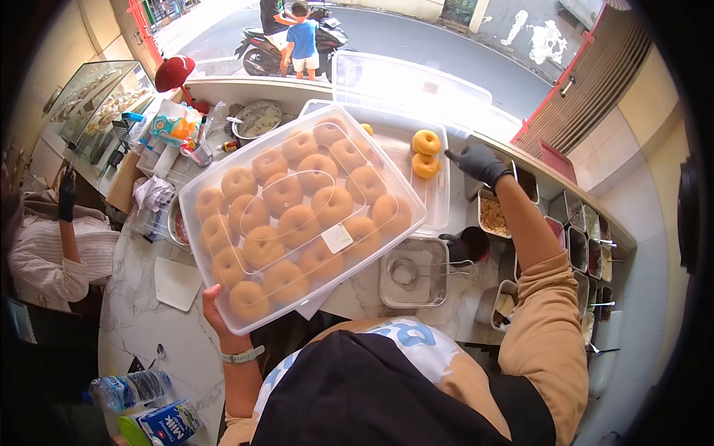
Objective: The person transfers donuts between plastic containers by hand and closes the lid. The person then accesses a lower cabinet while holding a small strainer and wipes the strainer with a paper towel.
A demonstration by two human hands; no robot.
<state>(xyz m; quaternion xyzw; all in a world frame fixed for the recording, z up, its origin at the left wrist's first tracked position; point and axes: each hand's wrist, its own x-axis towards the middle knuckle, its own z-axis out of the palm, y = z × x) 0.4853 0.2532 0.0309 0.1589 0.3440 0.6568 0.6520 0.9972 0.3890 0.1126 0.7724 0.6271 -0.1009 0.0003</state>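
Observation:
A lidded clear plastic box full of ring doughnuts is held tilted over the counter. My bare left hand grips its lower left corner, with the fingers hidden under it. My right hand, in a black glove, is stretched out beside a second plastic container, its fingertips near that container's right edge. Two doughnuts lie one beside the other in it, and part of another shows by the held box. Nothing shows in my right hand.
Metal topping tins line the right side. A wire-racked tray and a dark cup are in front of me. Bottle and milk carton stand lower left. A co-worker is at left; two people are outside by a motorbike.

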